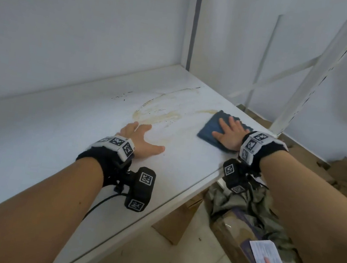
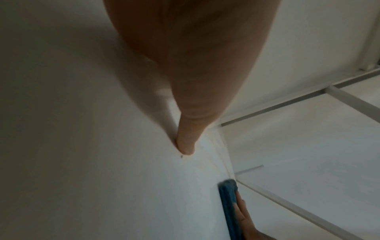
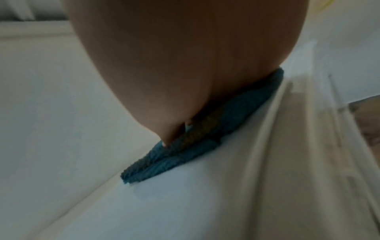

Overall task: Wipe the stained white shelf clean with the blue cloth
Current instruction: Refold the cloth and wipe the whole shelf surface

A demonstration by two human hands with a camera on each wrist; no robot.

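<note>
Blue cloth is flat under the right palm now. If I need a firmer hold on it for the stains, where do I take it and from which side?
Take the blue cloth by its thick folded edge facing the stains, coming from above. It lies folded flat on the white shelf, so the right hand, pressing it with straight fingers, could probably curl fingertips over that edge. The left hand rests flat on the shelf.

The head view is evenly and softly lit, bright on the white shelf (image 1: 59, 115), with only faint shadows under the forearms and wide-angle bending of straight lines toward the edges. Both wrist views are dim, grainy and smeared. Close skin fills their upper halves out of focus, and their corners are dark.
</note>
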